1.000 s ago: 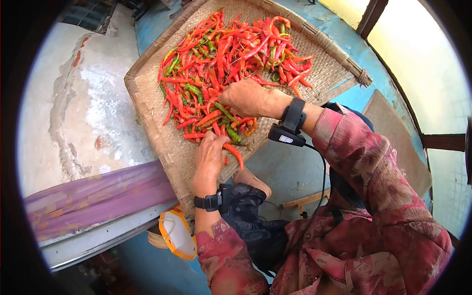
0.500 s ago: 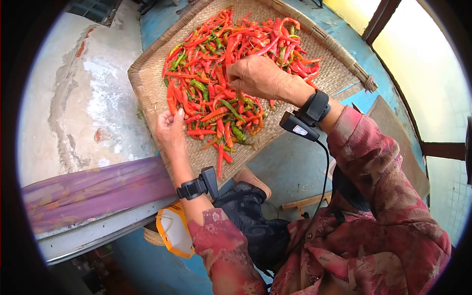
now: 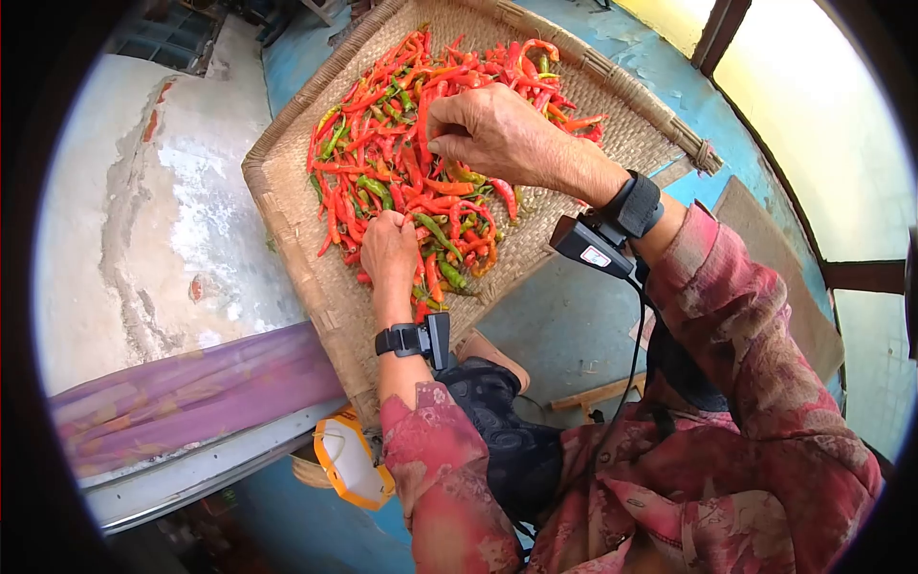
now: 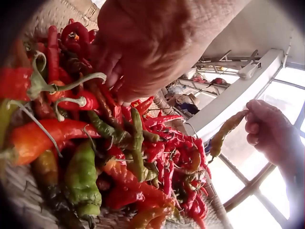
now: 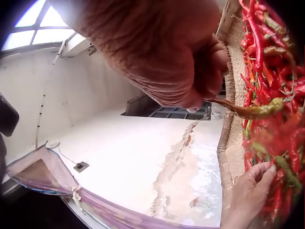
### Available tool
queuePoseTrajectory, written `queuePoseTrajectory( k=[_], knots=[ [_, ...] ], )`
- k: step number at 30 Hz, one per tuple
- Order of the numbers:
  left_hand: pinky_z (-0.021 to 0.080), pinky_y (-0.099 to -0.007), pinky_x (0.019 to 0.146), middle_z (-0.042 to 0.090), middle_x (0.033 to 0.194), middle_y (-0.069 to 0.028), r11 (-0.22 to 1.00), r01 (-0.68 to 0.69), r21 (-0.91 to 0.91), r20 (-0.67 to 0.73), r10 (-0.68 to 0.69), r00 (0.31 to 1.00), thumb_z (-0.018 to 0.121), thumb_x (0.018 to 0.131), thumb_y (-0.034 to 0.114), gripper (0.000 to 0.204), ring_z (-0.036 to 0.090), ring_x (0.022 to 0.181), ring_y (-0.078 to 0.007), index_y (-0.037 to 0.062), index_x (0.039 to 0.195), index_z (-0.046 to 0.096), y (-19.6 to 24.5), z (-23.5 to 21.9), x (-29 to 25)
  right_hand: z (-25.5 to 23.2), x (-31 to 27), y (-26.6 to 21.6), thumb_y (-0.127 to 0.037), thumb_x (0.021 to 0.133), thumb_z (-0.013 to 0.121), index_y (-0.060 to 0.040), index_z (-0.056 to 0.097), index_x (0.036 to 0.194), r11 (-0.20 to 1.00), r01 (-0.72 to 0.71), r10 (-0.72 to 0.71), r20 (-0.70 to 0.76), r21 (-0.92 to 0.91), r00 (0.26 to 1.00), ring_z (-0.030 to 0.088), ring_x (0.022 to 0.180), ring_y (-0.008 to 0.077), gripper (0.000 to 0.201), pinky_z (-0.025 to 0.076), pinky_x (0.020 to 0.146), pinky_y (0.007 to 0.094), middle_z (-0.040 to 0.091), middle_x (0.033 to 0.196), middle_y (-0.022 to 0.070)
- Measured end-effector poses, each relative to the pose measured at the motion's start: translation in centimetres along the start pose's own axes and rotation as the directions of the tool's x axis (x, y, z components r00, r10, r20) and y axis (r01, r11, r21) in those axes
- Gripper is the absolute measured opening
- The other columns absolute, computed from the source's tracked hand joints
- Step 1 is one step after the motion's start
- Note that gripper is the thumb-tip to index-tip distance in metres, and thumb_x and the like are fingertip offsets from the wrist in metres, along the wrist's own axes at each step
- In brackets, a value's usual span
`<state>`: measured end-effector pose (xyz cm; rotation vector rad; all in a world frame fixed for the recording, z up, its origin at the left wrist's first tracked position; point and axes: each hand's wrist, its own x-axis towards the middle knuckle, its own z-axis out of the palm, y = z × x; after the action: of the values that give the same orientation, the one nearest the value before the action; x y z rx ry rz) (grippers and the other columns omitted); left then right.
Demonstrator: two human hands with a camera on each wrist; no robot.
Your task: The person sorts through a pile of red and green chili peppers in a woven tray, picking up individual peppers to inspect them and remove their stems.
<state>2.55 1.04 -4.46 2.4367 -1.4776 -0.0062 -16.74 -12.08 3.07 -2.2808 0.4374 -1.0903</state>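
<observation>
Many chili peppers [image 3: 368, 158], mostly red with some green, lie heaped on a woven tray [image 3: 641, 124]. My right hand [image 3: 502, 134] is raised over the heap. Its thumb and fingers pinch the thin end of a shriveled yellow-green chili pepper [image 4: 224, 136], which hangs downward. At the near left part of the heap, my left hand [image 3: 390, 251] reaches down with curled fingers, thumb and forefinger together on a chili pepper. Its fingertips are partly hidden among the peppers. A plump green chili pepper [image 4: 82, 183] lies close by.
The tray has a raised rim [image 3: 316, 72] and reaches over the person's knees. To the left are a peeling wall [image 3: 191, 201] and a purple cloth [image 3: 201, 392]. An orange-rimmed white container [image 3: 352, 457] stands below the left forearm. A cable runs from the right wrist camera.
My left hand went left with a red chili pepper, then came back to the heap without that pepper showing. The right hand rose off the heap and now holds a yellow-green chili pepper.
</observation>
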Motion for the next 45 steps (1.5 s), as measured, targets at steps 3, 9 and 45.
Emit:
queuePoseTrajectory(
  k=[3,9,45],
  knots=[
    [0.048,-0.0366,0.063,0.062,0.074,-0.0139,0.974,0.029,-0.225,-0.077,-0.048,0.996,0.063,0.078,0.014,0.013,0.061,0.066,-0.0274,0.0034,0.085,0.06,-0.1,-1.1,0.6,-0.6,-0.1,-0.1,-0.012,0.073,0.06,-0.0021,0.059,0.073,1.0,-0.01,0.01,0.007,-0.02,1.0,0.06,0.063,0.033,0.01,0.048,0.059,0.0412,0.059,0.063,0.0158],
    [0.049,-0.0298,0.063,0.062,0.075,-0.0095,0.715,0.047,-0.697,-0.279,-0.332,0.901,0.064,0.08,0.012,0.017,0.06,0.068,-0.0159,-0.0008,0.089,0.057,-1.2,-5.4,0.5,-0.3,0.0,0.2,-0.011,0.078,0.061,-0.0018,0.059,0.079,0.998,-0.021,0.021,-0.003,0.055,1.0,0.06,0.058,0.0235,0.01,0.047,0.055,0.0328,0.059,0.063,0.0121],
    [0.047,-0.0328,0.066,0.063,0.083,-0.0109,0.885,-0.087,-0.457,-0.457,-0.15,0.877,0.06,0.083,0.012,0.017,0.06,0.072,-0.0203,-0.0011,0.093,0.057,-1.4,-5.3,-1.2,8.6,-2.8,3.1,-0.012,0.075,0.057,-0.0057,0.064,0.084,0.837,-0.098,0.345,0.379,-0.539,0.859,0.066,0.077,0.0289,0.013,0.052,0.065,0.0393,0.066,0.079,0.0129]
  ],
)
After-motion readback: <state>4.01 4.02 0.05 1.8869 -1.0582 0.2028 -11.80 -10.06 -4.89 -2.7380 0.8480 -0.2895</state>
